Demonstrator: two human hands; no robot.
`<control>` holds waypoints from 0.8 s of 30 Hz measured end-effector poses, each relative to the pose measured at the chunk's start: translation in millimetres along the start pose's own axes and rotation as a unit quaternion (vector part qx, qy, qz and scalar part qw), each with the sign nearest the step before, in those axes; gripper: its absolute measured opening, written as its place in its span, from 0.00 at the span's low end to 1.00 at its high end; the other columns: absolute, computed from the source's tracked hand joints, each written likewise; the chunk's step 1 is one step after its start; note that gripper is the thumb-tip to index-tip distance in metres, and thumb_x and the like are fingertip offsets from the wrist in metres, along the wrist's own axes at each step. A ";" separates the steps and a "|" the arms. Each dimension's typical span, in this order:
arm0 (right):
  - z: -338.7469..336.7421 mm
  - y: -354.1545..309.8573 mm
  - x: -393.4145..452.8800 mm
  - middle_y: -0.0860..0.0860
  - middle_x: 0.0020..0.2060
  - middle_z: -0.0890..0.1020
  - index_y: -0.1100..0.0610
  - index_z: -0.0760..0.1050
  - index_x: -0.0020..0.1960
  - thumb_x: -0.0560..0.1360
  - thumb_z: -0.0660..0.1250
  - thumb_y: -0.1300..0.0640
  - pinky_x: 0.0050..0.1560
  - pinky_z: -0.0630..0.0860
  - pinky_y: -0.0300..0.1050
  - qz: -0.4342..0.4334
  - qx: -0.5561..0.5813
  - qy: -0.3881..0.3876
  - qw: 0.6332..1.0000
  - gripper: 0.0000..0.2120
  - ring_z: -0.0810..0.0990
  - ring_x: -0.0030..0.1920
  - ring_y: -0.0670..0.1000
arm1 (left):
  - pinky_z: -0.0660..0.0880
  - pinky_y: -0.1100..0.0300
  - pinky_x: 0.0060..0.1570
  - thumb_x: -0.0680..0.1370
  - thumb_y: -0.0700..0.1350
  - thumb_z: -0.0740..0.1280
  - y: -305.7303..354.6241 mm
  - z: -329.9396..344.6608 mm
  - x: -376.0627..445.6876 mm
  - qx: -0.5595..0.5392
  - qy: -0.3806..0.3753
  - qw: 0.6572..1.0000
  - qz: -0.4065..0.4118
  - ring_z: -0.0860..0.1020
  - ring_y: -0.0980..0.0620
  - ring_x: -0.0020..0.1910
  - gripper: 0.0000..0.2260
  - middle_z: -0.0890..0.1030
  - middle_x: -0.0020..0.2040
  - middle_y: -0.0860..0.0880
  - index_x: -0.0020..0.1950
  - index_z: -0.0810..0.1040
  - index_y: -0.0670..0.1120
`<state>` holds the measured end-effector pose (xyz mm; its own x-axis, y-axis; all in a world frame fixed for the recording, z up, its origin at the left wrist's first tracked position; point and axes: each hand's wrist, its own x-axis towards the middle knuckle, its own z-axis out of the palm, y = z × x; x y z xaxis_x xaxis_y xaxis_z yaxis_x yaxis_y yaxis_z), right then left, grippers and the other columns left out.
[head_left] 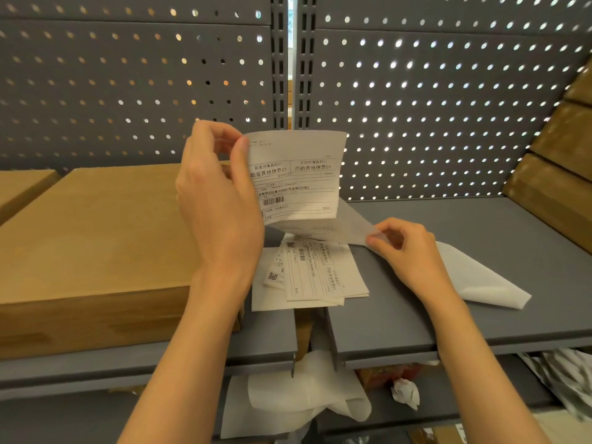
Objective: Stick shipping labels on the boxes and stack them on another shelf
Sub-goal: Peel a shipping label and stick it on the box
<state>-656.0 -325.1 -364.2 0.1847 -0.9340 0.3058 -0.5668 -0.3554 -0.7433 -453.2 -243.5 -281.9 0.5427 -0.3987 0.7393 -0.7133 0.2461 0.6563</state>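
My left hand (217, 190) pinches the upper left corner of a white shipping label (298, 177) and holds it upright above the shelf, printed side toward me. My right hand (407, 248) pinches the translucent backing paper (352, 225), which is peeled down and to the right from the label's lower edge. Below them a small pile of more labels (314, 274) lies on the grey shelf. A flat brown cardboard box (96, 245) lies on the shelf to the left, beside my left forearm.
A loose backing sheet (480, 277) lies on the right grey shelf (448, 318). Stacked cardboard boxes (560, 161) lean at the far right. Another box (22, 187) shows at the far left. Crumpled backing sheets (304, 398) lie on the lower shelf. Perforated grey panels form the back wall.
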 end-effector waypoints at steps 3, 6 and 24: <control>0.3 1.3 0.0 0.46 0.38 0.80 0.54 0.80 0.45 0.75 0.68 0.58 0.37 0.66 0.29 0.000 -0.015 0.001 1.000 0.02 0.74 0.39 0.39 | 0.71 0.66 0.38 0.80 0.46 0.60 -1.0 -0.7 0.6 0.009 0.011 1.000 -0.003 0.72 0.63 0.40 0.04 0.75 0.46 0.55 0.49 0.72 0.46; 1.1 2.2 0.4 0.48 0.39 0.81 0.54 0.80 0.45 0.75 0.68 0.58 0.37 0.66 0.29 -0.001 -0.019 0.003 1.000 0.02 0.75 0.40 0.42 | 0.67 0.71 0.38 0.80 0.46 0.60 -0.3 -1.5 0.1 0.013 0.022 1.000 -0.005 0.71 0.66 0.38 0.07 0.74 0.46 0.56 0.51 0.74 0.44; 1.9 2.2 -0.6 0.49 0.46 0.83 0.55 0.82 0.49 0.73 0.67 0.67 0.44 0.70 0.21 -0.009 0.020 -0.010 1.000 0.10 0.80 0.48 0.47 | 0.66 0.73 0.41 0.80 0.44 0.60 2.9 -4.1 1.5 -0.047 0.106 0.993 0.002 0.71 0.66 0.40 0.08 0.72 0.44 0.57 0.51 0.74 0.40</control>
<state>-655.8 -325.4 -367.1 0.2106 -0.9280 0.3072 -0.5310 -0.3725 -0.7612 -452.7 -239.8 -278.4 0.6274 -0.2049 0.7512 -0.6774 0.3322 0.6564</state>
